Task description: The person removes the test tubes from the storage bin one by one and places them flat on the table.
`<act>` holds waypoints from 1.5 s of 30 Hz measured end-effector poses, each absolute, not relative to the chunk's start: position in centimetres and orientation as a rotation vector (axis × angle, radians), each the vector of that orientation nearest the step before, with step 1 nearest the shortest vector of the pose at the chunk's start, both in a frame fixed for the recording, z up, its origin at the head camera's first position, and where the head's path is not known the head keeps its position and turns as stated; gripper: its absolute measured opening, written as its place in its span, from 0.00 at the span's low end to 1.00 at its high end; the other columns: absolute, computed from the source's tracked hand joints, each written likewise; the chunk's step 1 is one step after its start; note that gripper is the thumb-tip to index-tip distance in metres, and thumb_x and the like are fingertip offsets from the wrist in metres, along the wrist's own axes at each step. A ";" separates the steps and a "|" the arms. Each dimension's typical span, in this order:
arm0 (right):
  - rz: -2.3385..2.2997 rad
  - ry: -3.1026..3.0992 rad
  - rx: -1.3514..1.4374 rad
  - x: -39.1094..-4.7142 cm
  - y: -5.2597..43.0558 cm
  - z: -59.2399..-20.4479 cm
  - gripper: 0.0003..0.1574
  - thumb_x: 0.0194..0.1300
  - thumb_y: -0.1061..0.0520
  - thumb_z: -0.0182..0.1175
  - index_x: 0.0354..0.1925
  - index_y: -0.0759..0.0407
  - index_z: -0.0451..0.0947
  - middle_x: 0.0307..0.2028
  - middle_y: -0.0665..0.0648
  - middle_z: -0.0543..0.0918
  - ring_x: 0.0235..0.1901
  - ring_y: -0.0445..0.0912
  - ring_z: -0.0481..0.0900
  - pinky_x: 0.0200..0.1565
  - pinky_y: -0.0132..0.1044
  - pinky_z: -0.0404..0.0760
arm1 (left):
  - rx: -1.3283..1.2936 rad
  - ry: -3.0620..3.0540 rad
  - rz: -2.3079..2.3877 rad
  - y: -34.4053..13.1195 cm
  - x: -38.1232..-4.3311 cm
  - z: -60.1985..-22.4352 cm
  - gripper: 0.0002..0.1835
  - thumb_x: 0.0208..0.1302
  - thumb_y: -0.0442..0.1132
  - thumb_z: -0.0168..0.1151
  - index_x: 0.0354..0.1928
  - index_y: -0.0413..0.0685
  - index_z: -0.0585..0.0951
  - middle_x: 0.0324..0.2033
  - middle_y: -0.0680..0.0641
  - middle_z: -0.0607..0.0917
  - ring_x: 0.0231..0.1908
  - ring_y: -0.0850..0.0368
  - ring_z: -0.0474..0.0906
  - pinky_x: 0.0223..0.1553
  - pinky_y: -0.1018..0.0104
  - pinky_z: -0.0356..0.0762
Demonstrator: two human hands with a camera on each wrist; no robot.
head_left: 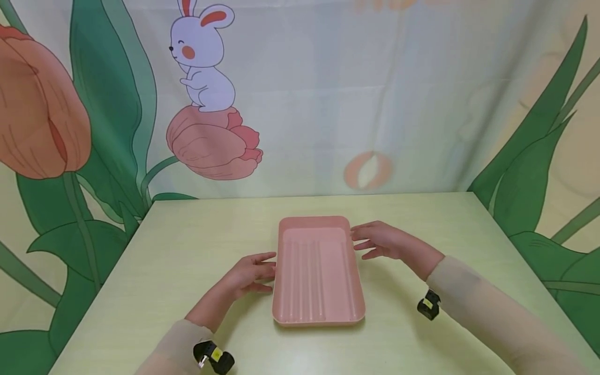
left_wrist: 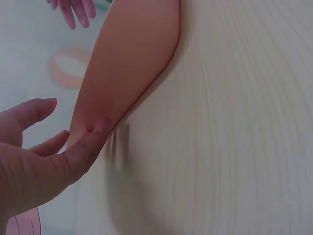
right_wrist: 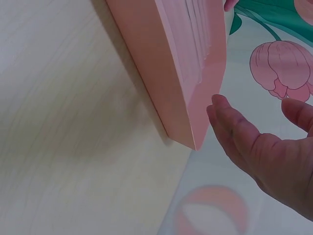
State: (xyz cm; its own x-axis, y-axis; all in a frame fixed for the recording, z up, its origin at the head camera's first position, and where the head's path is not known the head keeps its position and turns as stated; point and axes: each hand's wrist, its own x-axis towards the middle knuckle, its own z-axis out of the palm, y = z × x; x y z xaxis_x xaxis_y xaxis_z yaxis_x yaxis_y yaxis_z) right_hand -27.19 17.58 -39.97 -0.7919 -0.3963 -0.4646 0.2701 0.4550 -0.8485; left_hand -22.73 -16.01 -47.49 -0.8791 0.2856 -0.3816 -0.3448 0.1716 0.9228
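Straightish and grasping nothing, the fingers of the left hand [head_left: 248,273] appear to touch the left side of a pink tray [head_left: 341,281], while those of the right hand [head_left: 382,240], also parted and unladen, lie beside its far right side, where we cannot confirm contact. Beneath the tray we see a pale table [head_left: 197,234], behind it a printed curtain [head_left: 304,104]; with the hands staggered, we judge, uneven pressure could twist the tray askew.
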 end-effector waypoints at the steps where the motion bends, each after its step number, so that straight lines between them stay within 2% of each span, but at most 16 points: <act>1: -1.371 2.069 -0.099 -27.3 17.5 -40.1 0.40 0.79 0.52 0.46 0.78 0.70 0.51 0.77 0.72 0.59 0.75 0.64 0.64 0.63 0.47 0.81 | -0.059 1.976 1.759 -15.9 -22.7 -47.5 0.34 0.71 0.31 0.54 0.77 0.35 0.61 0.73 0.27 0.67 0.63 0.41 0.78 0.57 0.43 0.83; 4: -1.378 2.048 -0.088 -27.4 17.4 -40.4 0.40 0.78 0.52 0.46 0.78 0.71 0.51 0.77 0.73 0.60 0.75 0.65 0.64 0.64 0.47 0.80 | -0.059 1.969 1.769 -15.8 -22.6 -47.6 0.34 0.71 0.30 0.54 0.77 0.34 0.59 0.73 0.26 0.66 0.63 0.41 0.78 0.56 0.43 0.84; 8: -1.391 2.019 -0.057 -27.5 17.1 -40.7 0.40 0.77 0.53 0.47 0.77 0.72 0.52 0.76 0.74 0.60 0.73 0.64 0.66 0.66 0.49 0.79 | -0.083 1.962 1.780 -15.6 -22.5 -47.6 0.34 0.70 0.28 0.55 0.77 0.34 0.60 0.72 0.26 0.67 0.57 0.47 0.81 0.53 0.45 0.85; 12: -1.382 2.015 -0.042 -27.5 16.8 -41.0 0.38 0.78 0.53 0.47 0.76 0.73 0.55 0.74 0.74 0.62 0.68 0.61 0.72 0.61 0.45 0.82 | -0.117 1.959 1.787 -15.4 -22.6 -47.7 0.34 0.70 0.27 0.55 0.77 0.34 0.61 0.72 0.26 0.68 0.54 0.51 0.83 0.52 0.48 0.86; 15: -1.368 2.021 -0.024 -27.5 16.6 -41.3 0.36 0.78 0.53 0.48 0.73 0.74 0.58 0.66 0.71 0.69 0.56 0.53 0.79 0.53 0.40 0.84 | -0.132 1.959 1.792 -15.3 -22.6 -47.8 0.33 0.71 0.26 0.55 0.76 0.34 0.62 0.72 0.26 0.68 0.55 0.50 0.83 0.51 0.50 0.87; 19: -1.361 2.017 0.009 -27.7 16.2 -41.5 0.32 0.77 0.53 0.49 0.69 0.73 0.62 0.53 0.60 0.72 0.43 0.42 0.77 0.46 0.36 0.84 | -0.140 1.958 1.798 -15.3 -22.5 -48.0 0.32 0.71 0.25 0.55 0.76 0.34 0.62 0.72 0.27 0.68 0.54 0.50 0.83 0.50 0.51 0.87; 26: -1.366 2.003 0.040 -27.7 15.8 -41.3 0.27 0.77 0.54 0.50 0.63 0.73 0.63 0.41 0.54 0.72 0.34 0.39 0.77 0.37 0.30 0.83 | -0.147 1.962 1.800 -15.4 -22.4 -48.3 0.32 0.72 0.26 0.56 0.76 0.34 0.63 0.72 0.27 0.68 0.51 0.53 0.85 0.48 0.55 0.88; 30: -1.352 1.992 0.054 -27.5 15.6 -41.0 0.26 0.77 0.54 0.50 0.62 0.72 0.64 0.36 0.52 0.70 0.31 0.39 0.76 0.36 0.29 0.84 | -0.138 1.955 1.794 -15.6 -22.3 -48.4 0.32 0.73 0.27 0.55 0.77 0.36 0.62 0.73 0.28 0.68 0.53 0.52 0.84 0.49 0.56 0.88; 34: -1.338 1.989 0.100 -27.4 15.2 -40.9 0.33 0.77 0.53 0.52 0.69 0.73 0.60 0.43 0.57 0.70 0.33 0.41 0.74 0.35 0.29 0.83 | -0.105 1.923 1.820 -15.9 -22.0 -48.6 0.33 0.73 0.27 0.54 0.78 0.36 0.61 0.74 0.28 0.65 0.57 0.51 0.83 0.50 0.57 0.87; 38: -1.345 1.985 0.126 -27.3 14.9 -41.0 0.38 0.76 0.53 0.52 0.73 0.73 0.55 0.58 0.68 0.69 0.34 0.42 0.73 0.37 0.29 0.84 | -0.090 1.890 1.859 -16.0 -21.9 -48.7 0.33 0.72 0.26 0.54 0.78 0.36 0.60 0.75 0.28 0.63 0.56 0.53 0.83 0.49 0.59 0.87; 41: -1.356 1.980 0.141 -27.3 14.7 -41.0 0.41 0.76 0.53 0.52 0.74 0.73 0.51 0.67 0.74 0.64 0.33 0.42 0.72 0.39 0.30 0.83 | -0.095 1.891 1.866 -16.0 -21.8 -48.9 0.33 0.72 0.26 0.54 0.77 0.37 0.61 0.75 0.29 0.64 0.54 0.55 0.83 0.48 0.60 0.87; 45: -1.356 1.973 0.159 -26.9 14.2 -41.1 0.45 0.75 0.53 0.54 0.76 0.74 0.45 0.71 0.78 0.60 0.32 0.43 0.69 0.43 0.33 0.81 | -0.087 1.894 1.866 -16.0 -21.8 -49.0 0.33 0.72 0.26 0.54 0.78 0.37 0.61 0.75 0.28 0.64 0.53 0.55 0.83 0.48 0.60 0.87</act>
State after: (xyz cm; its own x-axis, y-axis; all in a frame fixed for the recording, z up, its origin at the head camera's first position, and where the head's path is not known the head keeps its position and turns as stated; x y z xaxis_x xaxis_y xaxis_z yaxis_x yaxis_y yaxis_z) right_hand -26.94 14.23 -41.08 -0.7293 -0.2874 -0.6209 0.4765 0.4379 -0.7624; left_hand -21.76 -16.03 -48.99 -0.8845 0.2805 -0.3727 -0.3685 0.0698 0.9270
